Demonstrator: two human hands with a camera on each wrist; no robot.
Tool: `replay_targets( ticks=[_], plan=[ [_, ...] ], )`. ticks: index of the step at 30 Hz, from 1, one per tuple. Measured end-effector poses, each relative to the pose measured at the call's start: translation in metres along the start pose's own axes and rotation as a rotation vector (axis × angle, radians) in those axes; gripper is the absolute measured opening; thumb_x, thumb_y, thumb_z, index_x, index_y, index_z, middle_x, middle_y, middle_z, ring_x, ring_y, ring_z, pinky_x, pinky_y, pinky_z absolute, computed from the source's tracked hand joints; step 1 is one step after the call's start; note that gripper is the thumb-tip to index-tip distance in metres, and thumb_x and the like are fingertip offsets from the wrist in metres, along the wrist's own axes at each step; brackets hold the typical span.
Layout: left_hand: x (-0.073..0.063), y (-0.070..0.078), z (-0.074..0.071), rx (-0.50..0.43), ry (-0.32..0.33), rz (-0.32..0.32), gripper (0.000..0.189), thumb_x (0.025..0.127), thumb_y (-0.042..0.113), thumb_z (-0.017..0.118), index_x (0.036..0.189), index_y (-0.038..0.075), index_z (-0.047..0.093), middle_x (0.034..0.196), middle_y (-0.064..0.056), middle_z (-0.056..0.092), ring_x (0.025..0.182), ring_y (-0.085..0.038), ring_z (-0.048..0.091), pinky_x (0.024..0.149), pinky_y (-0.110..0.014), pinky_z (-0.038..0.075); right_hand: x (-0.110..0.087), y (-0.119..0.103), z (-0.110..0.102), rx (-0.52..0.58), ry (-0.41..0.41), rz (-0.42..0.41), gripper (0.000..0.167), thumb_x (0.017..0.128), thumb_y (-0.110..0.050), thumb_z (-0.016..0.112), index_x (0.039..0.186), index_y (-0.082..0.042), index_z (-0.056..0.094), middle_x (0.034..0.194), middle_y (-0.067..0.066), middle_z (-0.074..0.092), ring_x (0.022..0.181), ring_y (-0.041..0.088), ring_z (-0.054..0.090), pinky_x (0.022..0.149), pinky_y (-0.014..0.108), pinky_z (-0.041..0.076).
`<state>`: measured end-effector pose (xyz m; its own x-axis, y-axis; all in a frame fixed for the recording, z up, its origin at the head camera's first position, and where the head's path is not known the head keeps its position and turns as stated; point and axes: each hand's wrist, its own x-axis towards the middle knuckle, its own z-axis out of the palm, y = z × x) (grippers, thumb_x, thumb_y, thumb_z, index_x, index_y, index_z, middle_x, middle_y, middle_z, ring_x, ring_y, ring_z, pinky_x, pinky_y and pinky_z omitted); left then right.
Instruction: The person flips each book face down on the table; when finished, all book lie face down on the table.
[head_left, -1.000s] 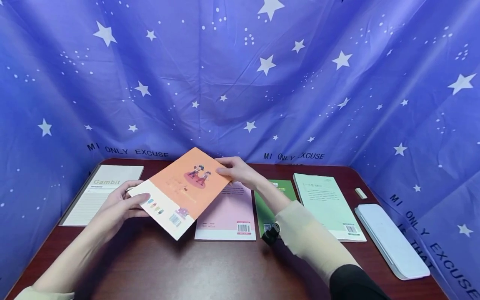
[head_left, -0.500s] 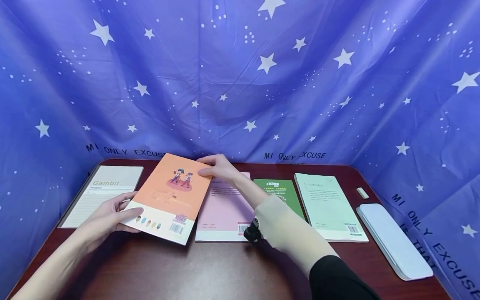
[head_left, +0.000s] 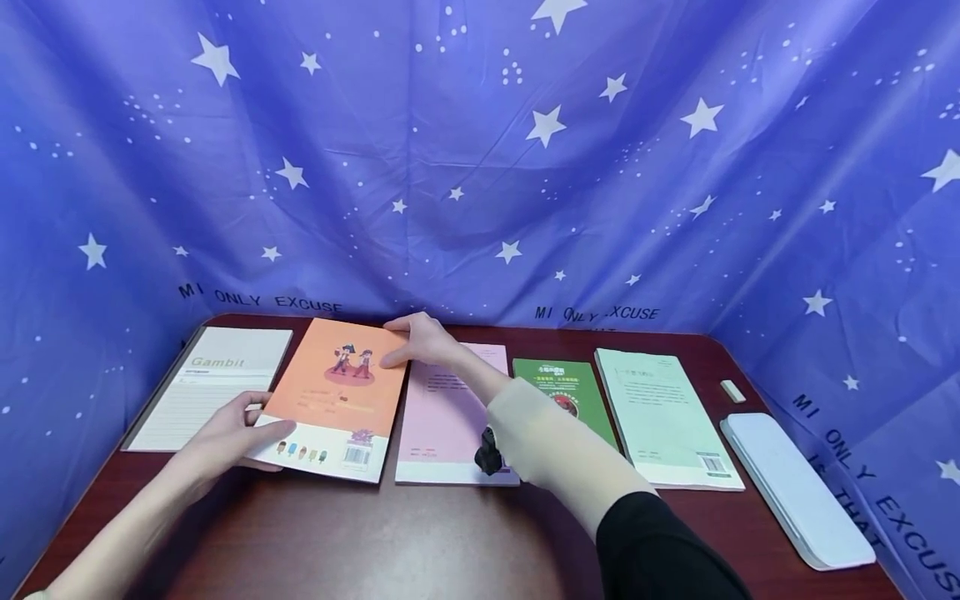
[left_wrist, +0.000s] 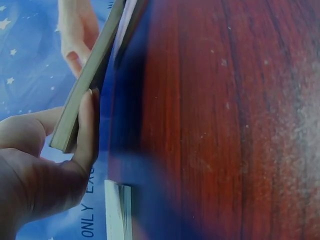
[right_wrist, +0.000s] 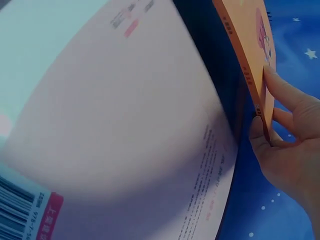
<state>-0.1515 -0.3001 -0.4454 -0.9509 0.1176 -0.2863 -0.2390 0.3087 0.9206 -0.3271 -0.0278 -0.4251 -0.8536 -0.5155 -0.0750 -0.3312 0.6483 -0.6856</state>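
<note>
Both hands hold an orange book [head_left: 330, 392] with a white lower band, two cartoon figures and a barcode. My left hand [head_left: 228, 433] pinches its lower left edge, thumb on the cover and fingers beneath. At the upper right corner my right hand [head_left: 423, 342] grips it between thumb and fingers. The left wrist view shows the book [left_wrist: 82, 90] edge-on, held above the table. In the right wrist view its orange spine [right_wrist: 245, 70] stands apart from the pink book [right_wrist: 130, 110]. On the left lies a notebook [head_left: 202, 392] marked Gambit.
A green book [head_left: 558, 383], partly behind the right sleeve, and a pale green book [head_left: 667, 417] lie to the right on the dark red table [head_left: 420, 542]. Further right are an eraser [head_left: 732, 391] and a white case [head_left: 798, 492]. A starry blue curtain [head_left: 465, 167] hangs behind.
Both hands have brought the orange book leftward and lower, between the notebook and the pink book. Its tilt has turned to nearly straight. More of the green book shows now.
</note>
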Motion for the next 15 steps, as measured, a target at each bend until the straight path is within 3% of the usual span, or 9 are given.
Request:
replay_targets(
  ticks=[4,8,15],
  plan=[
    [0.005,0.002,0.003,0.097,0.044,-0.019,0.069,0.099,0.015,0.066,0.146,-0.015,0.025,0.108,-0.022,0.061,0.081,-0.013,0.072,0.068,-0.040,0.066,0.005,0.001,0.006,-0.106,-0.005,-0.014,0.077,0.075,-0.029,0.094,0.142,-0.011,0.062,0.147,0.006,0.062,0.141,0.020,0.054,0.118,0.030,0.045],
    [0.008,0.004,0.005,0.186,0.079,-0.048,0.067,0.097,0.015,0.068,0.142,-0.016,0.030,0.104,-0.024,0.059,0.076,-0.013,0.071,0.065,-0.036,0.066,0.010,0.003,0.012,-0.182,-0.015,-0.026,0.081,0.073,-0.034,0.094,0.144,-0.011,0.061,0.149,0.006,0.061,0.143,0.021,0.052,0.119,0.030,0.044],
    [0.008,0.007,0.007,0.312,0.093,-0.126,0.069,0.095,0.018,0.071,0.142,-0.015,0.033,0.108,-0.029,0.054,0.069,-0.012,0.068,0.058,-0.037,0.064,0.015,0.004,0.021,-0.231,-0.022,-0.060,0.079,0.074,-0.034,0.094,0.143,-0.011,0.062,0.147,0.005,0.062,0.143,0.020,0.052,0.120,0.029,0.043]
  ],
)
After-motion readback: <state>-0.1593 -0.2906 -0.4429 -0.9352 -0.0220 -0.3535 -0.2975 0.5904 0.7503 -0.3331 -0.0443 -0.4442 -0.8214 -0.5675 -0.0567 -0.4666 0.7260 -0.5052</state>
